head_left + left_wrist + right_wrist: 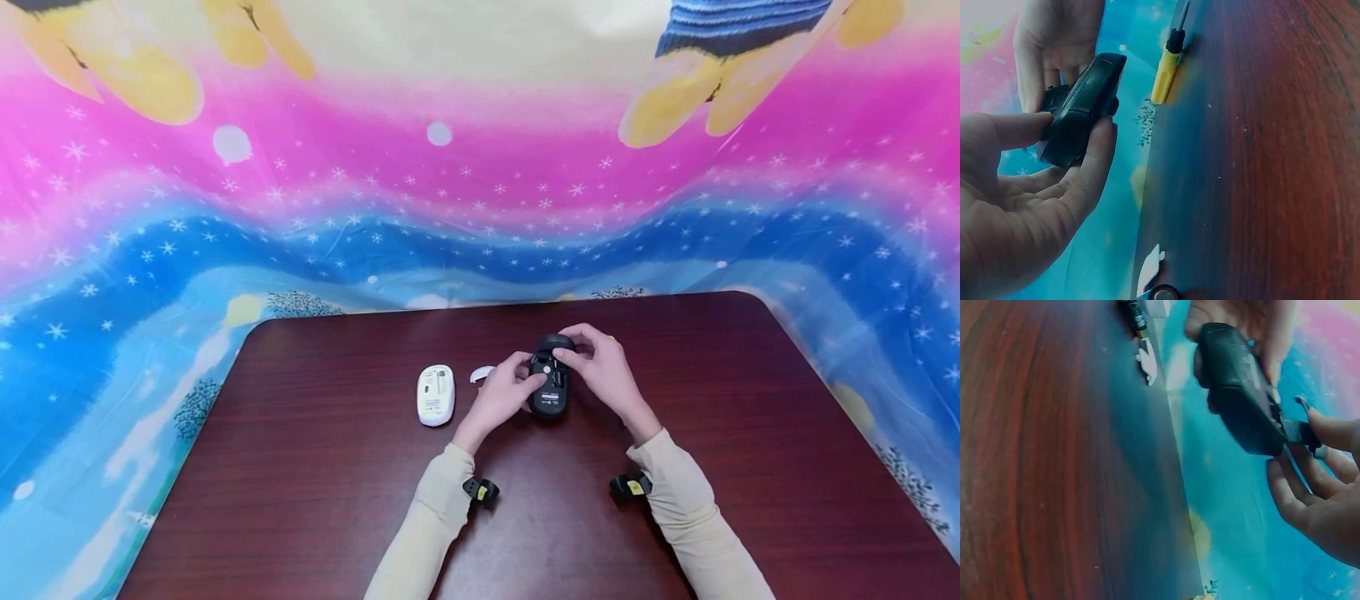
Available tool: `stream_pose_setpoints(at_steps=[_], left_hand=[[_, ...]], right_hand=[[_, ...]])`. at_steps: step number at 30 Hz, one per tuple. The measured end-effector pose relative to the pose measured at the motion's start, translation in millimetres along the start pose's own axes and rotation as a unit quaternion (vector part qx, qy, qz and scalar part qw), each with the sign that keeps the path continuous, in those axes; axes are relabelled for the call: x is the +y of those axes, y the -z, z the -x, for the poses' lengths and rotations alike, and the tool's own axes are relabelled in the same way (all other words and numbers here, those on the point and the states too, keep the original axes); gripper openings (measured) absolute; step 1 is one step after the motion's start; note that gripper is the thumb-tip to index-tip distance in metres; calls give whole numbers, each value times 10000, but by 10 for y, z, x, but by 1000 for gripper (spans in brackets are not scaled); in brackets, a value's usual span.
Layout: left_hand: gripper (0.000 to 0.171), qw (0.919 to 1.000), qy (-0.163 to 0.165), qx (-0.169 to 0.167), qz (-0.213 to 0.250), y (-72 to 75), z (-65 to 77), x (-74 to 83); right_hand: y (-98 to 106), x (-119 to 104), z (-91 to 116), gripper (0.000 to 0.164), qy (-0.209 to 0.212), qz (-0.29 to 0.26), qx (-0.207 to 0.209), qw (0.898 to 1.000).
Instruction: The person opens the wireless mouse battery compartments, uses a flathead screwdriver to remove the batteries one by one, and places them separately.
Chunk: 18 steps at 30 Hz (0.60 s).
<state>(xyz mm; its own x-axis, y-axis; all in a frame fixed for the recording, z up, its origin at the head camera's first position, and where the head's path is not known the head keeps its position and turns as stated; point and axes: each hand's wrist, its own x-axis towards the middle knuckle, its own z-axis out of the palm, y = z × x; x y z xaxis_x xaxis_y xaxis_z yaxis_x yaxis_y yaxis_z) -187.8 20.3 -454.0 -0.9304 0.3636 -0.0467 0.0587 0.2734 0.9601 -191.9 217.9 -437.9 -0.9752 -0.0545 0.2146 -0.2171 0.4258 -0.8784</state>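
Observation:
Underside up, a black computer mouse [550, 400] is between both hands, with its battery bay uncovered. My left hand [502, 393] grips it by the sides, thumb on the near side in the left wrist view. At the far end, my right hand [606, 371] pinches the black battery cover [1299, 431], which stands tilted up from the mouse body. Whether the cover is fully apart from the mouse I cannot tell. To the left lies a white mouse [436, 396], underside up with its bay uncovered. Its white cover [481, 374] is beside my left hand.
A yellow-and-black screwdriver [1168, 69] lies on the dark wooden table [300, 475]. One battery [1135, 319] is near the white cover. Behind the table's far edge hangs a colourful printed cloth [480, 200].

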Motion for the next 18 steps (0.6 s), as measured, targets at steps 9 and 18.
stream_pose_setpoints(at_steps=[9,18], left_hand=[[39,10000,-8,46,-24,0,-2,-3],[39,9998,-6,137,172,-2,-3,-4]], right_hand=[[105,-13,-23,34,-438,-961,527,9930],[178,161,-25,31,-931,-152,-63,9955]])
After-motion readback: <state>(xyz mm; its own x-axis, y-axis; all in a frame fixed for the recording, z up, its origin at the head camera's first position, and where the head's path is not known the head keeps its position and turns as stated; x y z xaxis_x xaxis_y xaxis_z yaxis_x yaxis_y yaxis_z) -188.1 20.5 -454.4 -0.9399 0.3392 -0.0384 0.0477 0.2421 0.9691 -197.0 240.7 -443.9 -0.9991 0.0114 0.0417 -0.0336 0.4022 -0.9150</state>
